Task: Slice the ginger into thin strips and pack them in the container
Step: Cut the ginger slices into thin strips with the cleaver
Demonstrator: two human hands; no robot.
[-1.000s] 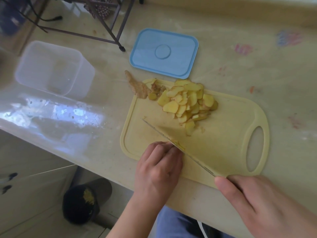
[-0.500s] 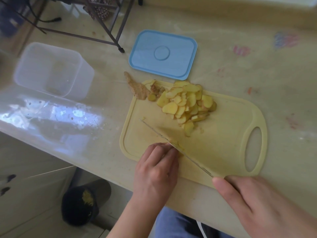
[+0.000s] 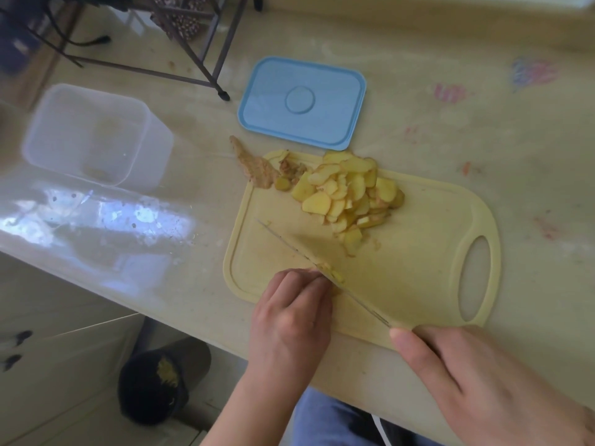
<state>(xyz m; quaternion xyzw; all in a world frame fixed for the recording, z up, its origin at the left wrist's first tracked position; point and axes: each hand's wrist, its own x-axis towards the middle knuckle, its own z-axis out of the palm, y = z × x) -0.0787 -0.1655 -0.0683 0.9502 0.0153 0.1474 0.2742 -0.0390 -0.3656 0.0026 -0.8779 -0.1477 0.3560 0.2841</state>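
While the right hand (image 3: 476, 378) grips the knife (image 3: 322, 268) by its handle, the blade lies slantwise across the yellow cutting board (image 3: 418, 252). Curled fingers of the left hand (image 3: 291, 320) pin a small ginger piece (image 3: 333, 275) against the blade. Ginger slices (image 3: 347, 194) are heaped at the board's far edge; the clear container (image 3: 93, 136) stands well apart on the tabletop (image 3: 483, 130), blue lid (image 3: 301, 103) between them.

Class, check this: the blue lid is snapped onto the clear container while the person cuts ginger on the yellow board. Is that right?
Not quite. The head view shows the blue lid lying flat on the counter, apart from the clear container, which stands open. The person does cut ginger on the yellow board.
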